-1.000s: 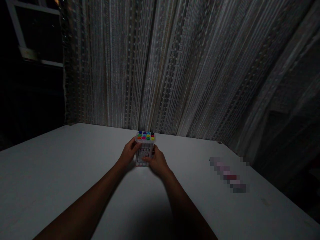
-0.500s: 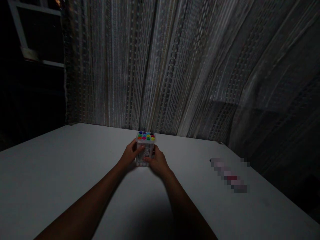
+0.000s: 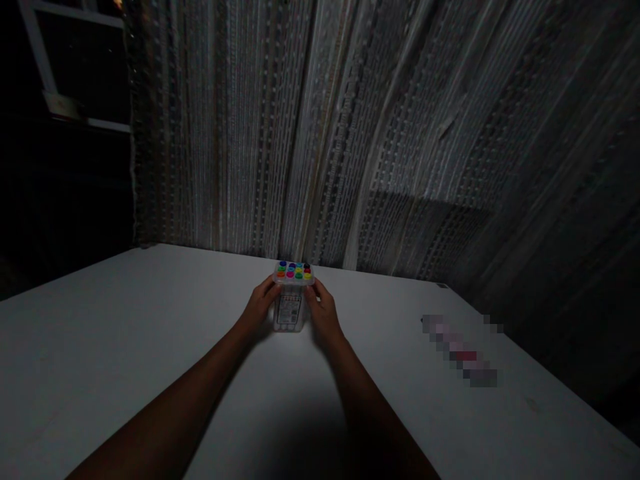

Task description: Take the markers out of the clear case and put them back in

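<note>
A clear plastic box [image 3: 290,311] stands upright on the white table [image 3: 125,333], with several coloured caps showing at its top and a printed label on its near face. My left hand [image 3: 259,308] curls round the box's left side. On the right side, my right hand [image 3: 324,313] grips it with fingers reaching up near the lid. Both hands hold the box between them at the far middle of the table.
A pale patterned curtain [image 3: 350,133] hangs right behind the table's far edge. A blurred, pixelated object [image 3: 463,351] lies on the table to the right. A dark window frame [image 3: 55,100] is at the upper left. The room is dim.
My right hand has shifted from the front of the box to its right side, uncovering the label. The left hand has stayed on the left side.
</note>
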Tool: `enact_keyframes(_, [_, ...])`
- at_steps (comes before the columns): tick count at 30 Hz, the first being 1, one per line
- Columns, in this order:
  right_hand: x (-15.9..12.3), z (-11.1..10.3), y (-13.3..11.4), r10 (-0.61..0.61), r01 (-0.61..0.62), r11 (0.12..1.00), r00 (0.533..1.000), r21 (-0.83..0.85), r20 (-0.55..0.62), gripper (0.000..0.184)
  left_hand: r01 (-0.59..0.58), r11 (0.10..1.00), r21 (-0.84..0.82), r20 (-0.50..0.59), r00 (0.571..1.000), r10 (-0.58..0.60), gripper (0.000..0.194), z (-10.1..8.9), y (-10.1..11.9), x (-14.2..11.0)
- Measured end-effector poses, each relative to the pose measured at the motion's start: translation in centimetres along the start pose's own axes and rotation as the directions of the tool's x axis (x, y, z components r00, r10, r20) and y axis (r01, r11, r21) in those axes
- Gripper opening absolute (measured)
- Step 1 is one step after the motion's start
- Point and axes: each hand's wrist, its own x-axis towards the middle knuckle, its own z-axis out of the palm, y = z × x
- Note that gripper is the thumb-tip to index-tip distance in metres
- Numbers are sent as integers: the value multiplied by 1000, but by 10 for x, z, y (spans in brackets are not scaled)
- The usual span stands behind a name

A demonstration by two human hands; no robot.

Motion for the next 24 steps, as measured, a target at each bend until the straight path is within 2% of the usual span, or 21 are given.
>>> enact_keyframes(6, [-1, -2, 10, 72, -75, 994, 997, -74, -40, 36, 23, 1000, 19, -56, 998, -22, 54, 9, 3, 0])
enact_keyframes(13, [0, -5, 9, 41, -42, 998, 999, -53, -31, 37, 29, 999, 12, -67, 997, -28, 53, 11, -4, 2])
enact_keyframes(24, [-2, -5, 4, 37, -38, 999, 999, 33, 21, 41, 10, 993, -119, 14, 1000, -8, 50, 8, -11, 0])
